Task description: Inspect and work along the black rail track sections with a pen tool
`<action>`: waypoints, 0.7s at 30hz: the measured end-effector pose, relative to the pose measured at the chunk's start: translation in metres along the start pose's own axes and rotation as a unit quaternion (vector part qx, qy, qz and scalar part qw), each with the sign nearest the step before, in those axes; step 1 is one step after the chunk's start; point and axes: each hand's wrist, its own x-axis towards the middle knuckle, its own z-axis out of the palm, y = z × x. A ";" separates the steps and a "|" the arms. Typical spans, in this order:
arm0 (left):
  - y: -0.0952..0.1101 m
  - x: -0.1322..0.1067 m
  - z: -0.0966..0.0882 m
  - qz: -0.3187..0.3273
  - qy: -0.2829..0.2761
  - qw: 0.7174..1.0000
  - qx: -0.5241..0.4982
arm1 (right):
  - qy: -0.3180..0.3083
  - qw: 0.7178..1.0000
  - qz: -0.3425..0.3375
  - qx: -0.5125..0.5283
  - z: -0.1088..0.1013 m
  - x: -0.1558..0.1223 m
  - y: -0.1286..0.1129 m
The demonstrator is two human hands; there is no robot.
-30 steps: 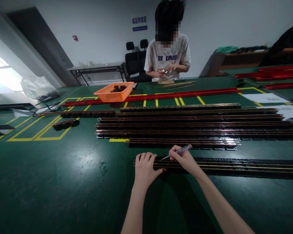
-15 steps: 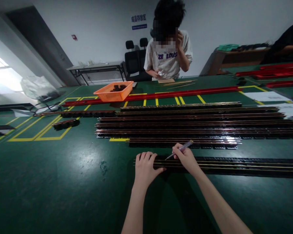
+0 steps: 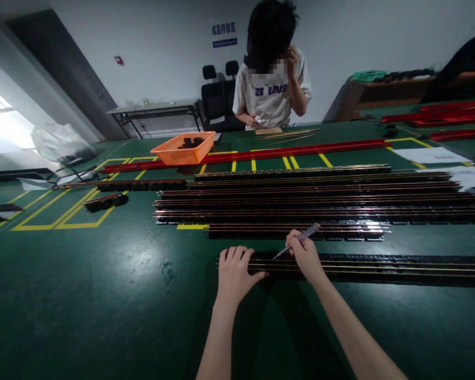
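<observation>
A long black rail with thin gold strips (image 3: pixel 380 266) lies across the green table in front of me. My left hand (image 3: pixel 234 273) rests flat on its left end, fingers stretched over the top and thumb along the near side. My right hand (image 3: pixel 305 257) is closed in a pen grip on a clear-handled screwdriver (image 3: pixel 301 237). The screwdriver's metal tip points left and down onto the rail, a little right of my left hand.
Several similar dark rails (image 3: pixel 312 203) lie in a row just beyond. Farther back are a long red rail (image 3: pixel 261 155) and an orange basket (image 3: pixel 184 149) of dark parts. A person in a white shirt (image 3: pixel 271 95) sits across the table, one hand raised to the head.
My right hand and the screwdriver have slid a short way to the right along the rail. The person opposite has raised one hand to the head. My left hand has stayed put.
</observation>
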 end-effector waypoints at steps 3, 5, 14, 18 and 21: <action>0.001 0.000 0.000 -0.004 -0.001 1.000 0.004 | 0.022 1.000 -0.014 -0.004 0.001 0.000 0.001; 0.001 0.000 0.000 -0.008 -0.004 1.000 0.007 | 0.032 0.999 -0.022 -0.006 0.001 0.000 0.002; 0.000 0.001 -0.001 0.004 -0.003 1.000 -0.002 | 0.055 0.998 -0.018 0.005 0.000 0.000 0.001; 0.000 0.000 0.000 0.004 0.002 1.000 0.006 | 0.055 0.998 -0.027 0.005 0.000 0.000 0.001; 0.000 0.000 0.000 0.003 -0.001 1.000 0.006 | 0.060 0.998 -0.029 0.005 0.001 0.000 0.001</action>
